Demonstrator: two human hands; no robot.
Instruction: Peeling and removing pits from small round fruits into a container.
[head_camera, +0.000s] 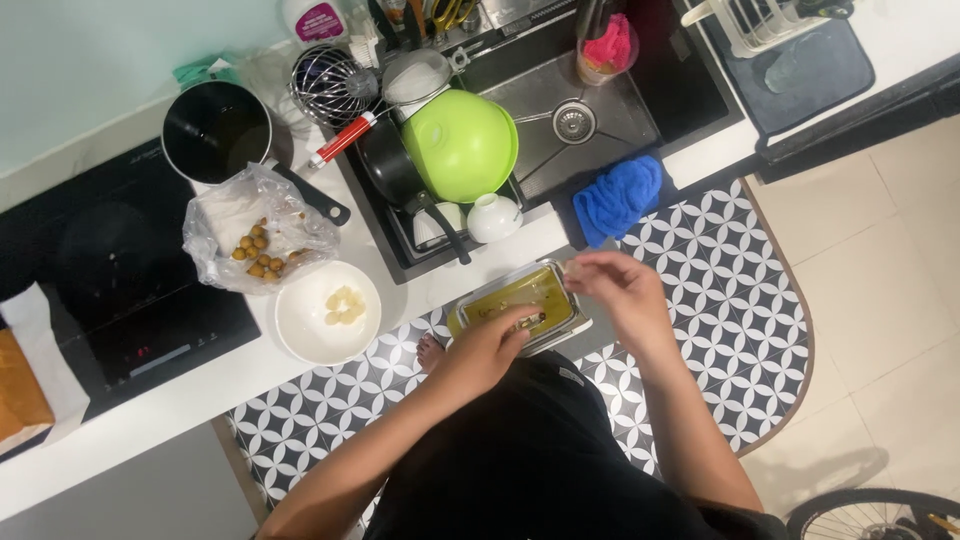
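At the far left edge of the white desk (200, 385) lies an orange-brown thing (18, 392) on white paper. Next to it is a black cooktop (110, 290). A black pot (215, 130) stands behind the cooktop. In front of the pot is a clear plastic bag (255, 235) with small brown round fruits inside. Just beside the bag, near the desk's front edge, sits a white bowl (327, 312) with a few pale peeled fruits in it.

Then comes the sink (600, 110). On its left side are a metal whisk (330, 85), a black pan (395, 165), a big green bowl (460, 145) turned upside down, and a small white bowl (494, 217). A blue cloth (618, 197) hangs over the sink's front edge.

Below the sink, held out past the desk edge over the patterned floor mat (720, 290), is a clear box (520, 308) with yellow-green stuff inside. The left hand (490, 345) grips the box at its near side, fingers curled around the rim. The right hand (620, 285) is at the box's right corner. Its fingers are pressed together, pinching something small and pale; I cannot tell what it is.

A dark drying mat (810, 70) lies at the far right.
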